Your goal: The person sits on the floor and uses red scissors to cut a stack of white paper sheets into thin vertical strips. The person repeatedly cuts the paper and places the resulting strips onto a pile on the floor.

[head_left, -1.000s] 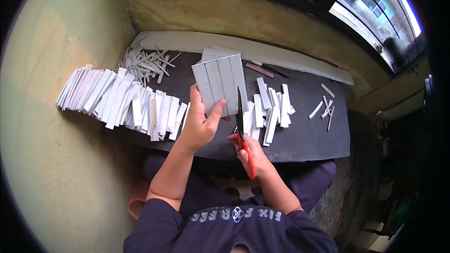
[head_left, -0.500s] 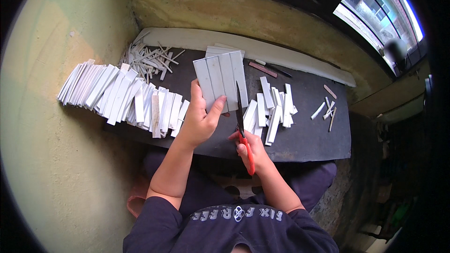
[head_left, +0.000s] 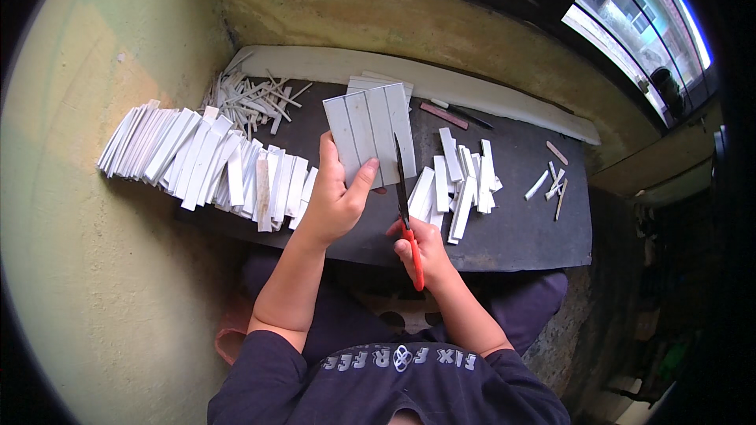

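Observation:
Between the thumb and fingers of my left hand [head_left: 342,197] is a white sheet [head_left: 358,130] marked with dark lengthwise lines, held up above the dark board. My right hand [head_left: 425,250] grips a pair of scissors [head_left: 413,248] by its red handles. The dark blades point away from me and lie along the right part of the sheet, close to its rightmost line. Just right of the scissors, a loose heap of white strips [head_left: 465,189] lies on the board.
A long row of stacked white strips [head_left: 189,149] runs along the left of the dark board [head_left: 520,236]. Thin offcuts [head_left: 248,98] are piled behind it. A dark pen-like tool [head_left: 468,116] and a pinkish bar [head_left: 443,116] lie at the back. Small pieces [head_left: 555,185] lie at right.
The scissors have shifted slightly, with the blades a little farther along the sheet. The left hand and the sheet stay almost in place.

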`<state>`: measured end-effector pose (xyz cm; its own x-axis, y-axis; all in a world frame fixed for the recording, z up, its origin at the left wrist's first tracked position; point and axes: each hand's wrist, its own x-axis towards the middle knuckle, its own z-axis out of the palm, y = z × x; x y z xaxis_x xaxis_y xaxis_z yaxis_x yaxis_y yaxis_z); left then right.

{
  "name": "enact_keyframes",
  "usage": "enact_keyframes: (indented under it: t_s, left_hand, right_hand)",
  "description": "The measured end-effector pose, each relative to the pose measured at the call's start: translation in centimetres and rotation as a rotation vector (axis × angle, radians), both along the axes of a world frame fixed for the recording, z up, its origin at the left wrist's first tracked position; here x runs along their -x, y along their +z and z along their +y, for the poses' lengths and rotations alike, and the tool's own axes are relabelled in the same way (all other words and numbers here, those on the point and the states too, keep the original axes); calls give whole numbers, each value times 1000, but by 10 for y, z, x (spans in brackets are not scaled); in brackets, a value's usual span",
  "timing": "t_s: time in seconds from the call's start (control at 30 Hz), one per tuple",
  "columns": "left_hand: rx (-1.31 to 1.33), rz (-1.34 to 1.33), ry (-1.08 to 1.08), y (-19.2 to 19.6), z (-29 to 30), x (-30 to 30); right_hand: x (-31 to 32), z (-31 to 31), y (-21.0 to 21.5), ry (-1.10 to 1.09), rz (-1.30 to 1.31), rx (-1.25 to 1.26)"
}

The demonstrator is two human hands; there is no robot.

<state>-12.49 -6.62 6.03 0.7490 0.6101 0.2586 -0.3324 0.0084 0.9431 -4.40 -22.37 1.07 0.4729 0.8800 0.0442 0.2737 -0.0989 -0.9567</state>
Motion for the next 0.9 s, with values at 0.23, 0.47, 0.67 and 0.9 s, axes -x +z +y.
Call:
enact_keyframes:
  t_s: [0.23,0.47,0.67,0.9]
  left_hand:
    - [-19,-25,17,-1,2,-1]
    - [-13,-3,11,-6,5,-1]
    - [-5,-7,35,-7,6,-2]
    - [-5,-6,49,-5,7,-2]
  right_hand:
    - [1,3,-4,-28,4,-24]
    - [0,4,-12,-41,2,-61]
    - [1,6,-10,-46,1,-43]
    - [3,10,-7,-87,2,-28]
